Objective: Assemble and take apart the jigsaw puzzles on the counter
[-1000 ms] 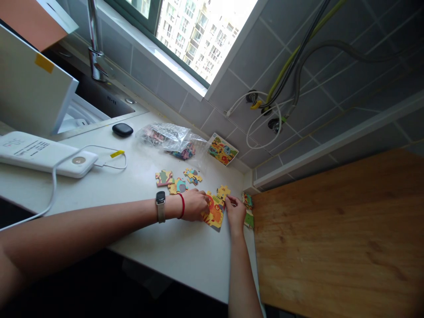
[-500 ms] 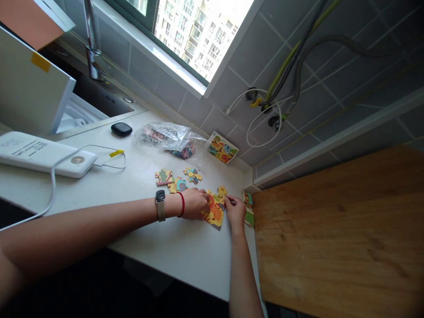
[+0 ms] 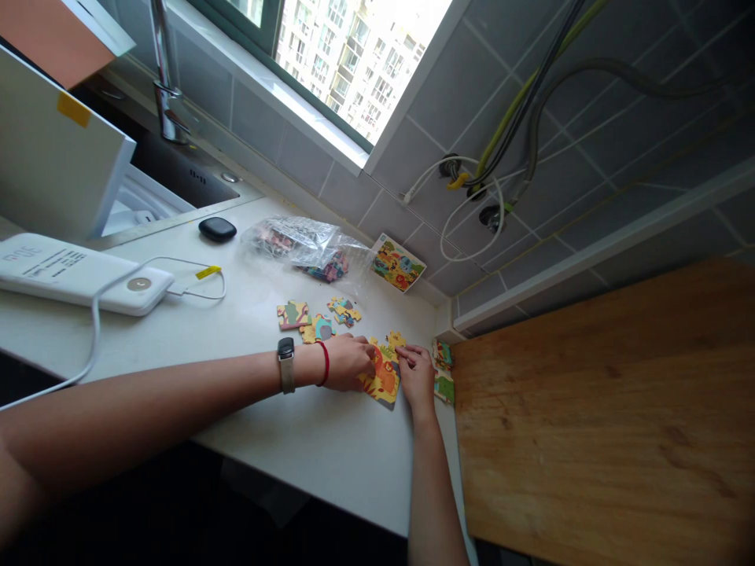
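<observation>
A partly joined cartoon-animal jigsaw (image 3: 383,377) lies on the white counter (image 3: 318,448). My left hand (image 3: 349,362), with a watch and a red cord at the wrist, presses down on the jigsaw's left edge. My right hand (image 3: 418,374) rests at its right edge, fingertips on a yellow piece (image 3: 394,340) at the top corner. Loose pieces (image 3: 318,318) lie just beyond my left hand. Two more pieces (image 3: 442,369) sit right of my right hand.
A clear bag of pieces (image 3: 307,248) and a picture card (image 3: 396,266) sit by the tiled wall. A white power bank (image 3: 76,275) with cable and a black case (image 3: 218,229) lie at left, near the sink. A wooden board (image 3: 602,424) fills the right.
My right hand has shifted slightly left, its fingertips now on the yellow corner piece. My left hand stays pressed on the jigsaw.
</observation>
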`<state>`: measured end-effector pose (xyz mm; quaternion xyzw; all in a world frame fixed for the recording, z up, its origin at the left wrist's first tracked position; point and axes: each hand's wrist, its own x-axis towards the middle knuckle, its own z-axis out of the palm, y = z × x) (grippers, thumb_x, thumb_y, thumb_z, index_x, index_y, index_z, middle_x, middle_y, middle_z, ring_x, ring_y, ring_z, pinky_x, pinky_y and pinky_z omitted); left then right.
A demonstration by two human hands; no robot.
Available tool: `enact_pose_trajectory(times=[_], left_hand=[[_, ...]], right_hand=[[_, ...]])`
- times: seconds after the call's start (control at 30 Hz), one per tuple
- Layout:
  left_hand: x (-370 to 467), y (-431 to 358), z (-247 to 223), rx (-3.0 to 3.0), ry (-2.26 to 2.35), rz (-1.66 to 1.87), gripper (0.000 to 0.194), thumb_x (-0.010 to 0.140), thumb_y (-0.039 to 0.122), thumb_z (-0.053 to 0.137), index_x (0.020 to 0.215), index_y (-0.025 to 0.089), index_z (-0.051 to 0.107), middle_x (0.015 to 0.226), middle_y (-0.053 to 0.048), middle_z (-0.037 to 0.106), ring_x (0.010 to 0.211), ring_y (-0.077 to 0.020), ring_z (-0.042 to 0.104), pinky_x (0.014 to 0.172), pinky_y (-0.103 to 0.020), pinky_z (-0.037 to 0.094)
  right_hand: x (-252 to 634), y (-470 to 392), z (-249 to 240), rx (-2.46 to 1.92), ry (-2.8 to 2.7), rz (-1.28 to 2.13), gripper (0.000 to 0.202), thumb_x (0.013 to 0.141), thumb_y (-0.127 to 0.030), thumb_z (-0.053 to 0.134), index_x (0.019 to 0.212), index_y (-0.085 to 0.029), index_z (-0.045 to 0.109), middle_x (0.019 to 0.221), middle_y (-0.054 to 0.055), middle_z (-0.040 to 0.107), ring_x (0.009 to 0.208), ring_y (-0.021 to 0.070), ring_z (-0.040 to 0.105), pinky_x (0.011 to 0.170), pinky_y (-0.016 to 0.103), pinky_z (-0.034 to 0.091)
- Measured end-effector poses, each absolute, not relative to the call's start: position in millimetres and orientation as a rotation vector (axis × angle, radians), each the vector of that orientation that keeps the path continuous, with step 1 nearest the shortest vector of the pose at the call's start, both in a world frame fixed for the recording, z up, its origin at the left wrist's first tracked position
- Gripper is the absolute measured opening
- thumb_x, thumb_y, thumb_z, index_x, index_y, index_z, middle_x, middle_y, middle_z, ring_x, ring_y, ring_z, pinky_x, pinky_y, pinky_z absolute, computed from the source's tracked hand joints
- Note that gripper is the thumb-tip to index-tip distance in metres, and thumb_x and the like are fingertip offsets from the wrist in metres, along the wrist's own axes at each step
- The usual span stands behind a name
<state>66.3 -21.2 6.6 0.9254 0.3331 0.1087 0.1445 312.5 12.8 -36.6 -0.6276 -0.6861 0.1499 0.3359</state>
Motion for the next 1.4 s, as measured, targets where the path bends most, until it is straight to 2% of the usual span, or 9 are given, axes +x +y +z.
enact_pose_trajectory(times=[0.27,0.57,0.83,1.07,1.3,1.4], left_hand=[[65.7,-21.3,8.1,2.66,0.961,0.297,0.029,0.087,0.037,0.07,0.114,0.029,0.076,0.118,-0.009,0.07,0.11,-0.0302,0.063,0.085,-0.038,0.052],[66.5,-22.1,7.7,2.659,0.958,0.32,0.029,0.085,0.034,0.072,0.112,0.028,0.076,0.119,-0.009,0.069,0.11,-0.0306,0.063,0.087,-0.039,0.052],[67.0,-22.1,6.2,2.656,0.97,0.31,0.028,0.084,0.032,0.072,0.111,0.027,0.076,0.12,-0.009,0.07,0.109,-0.03,0.063,0.087,-0.038,0.053],[66.5,-22.2,7.4,2.634,0.967,0.328,0.026,0.084,0.032,0.071,0.109,0.027,0.077,0.119,-0.01,0.069,0.109,-0.0304,0.062,0.086,-0.039,0.052],[66.4,-21.6,7.0,2.635,0.973,0.318,0.027,0.084,0.033,0.072,0.11,0.028,0.077,0.119,-0.009,0.069,0.11,-0.03,0.063,0.086,-0.038,0.053],[66.8,-21.4,5.9,2.646,0.975,0.31,0.028,0.085,0.034,0.072,0.112,0.028,0.076,0.12,-0.009,0.069,0.111,-0.03,0.062,0.087,-0.038,0.053]], right_hand=[[308.4,9.4,-30.4,-1.658,-1.807,0.376,0.029,0.083,-0.023,0.058,0.095,-0.019,0.084,0.103,0.011,0.065,0.084,0.0188,0.066,0.074,0.029,0.056],[304.8,4.8,-25.3,-1.693,-1.87,0.343,0.032,0.083,-0.019,0.055,0.1,-0.019,0.083,0.107,0.011,0.065,0.088,0.0195,0.066,0.078,0.028,0.056],[300.0,-2.6,-17.9,-1.752,-1.98,0.2,0.037,0.084,-0.016,0.054,0.106,-0.024,0.082,0.109,0.01,0.065,0.09,0.0209,0.067,0.083,0.03,0.053],[302.5,-2.2,-21.2,-1.739,-1.967,0.201,0.039,0.081,-0.013,0.054,0.104,-0.023,0.083,0.105,0.009,0.065,0.087,0.0204,0.066,0.081,0.029,0.053],[307.4,2.4,-22.7,-1.746,-1.954,0.204,0.038,0.082,-0.012,0.052,0.102,-0.023,0.083,0.103,0.01,0.062,0.092,0.0216,0.065,0.089,0.033,0.052],[311.9,6.4,-25.0,-1.712,-1.926,0.278,0.035,0.083,-0.014,0.054,0.1,-0.023,0.083,0.104,0.01,0.061,0.09,0.0205,0.065,0.087,0.033,0.053]])
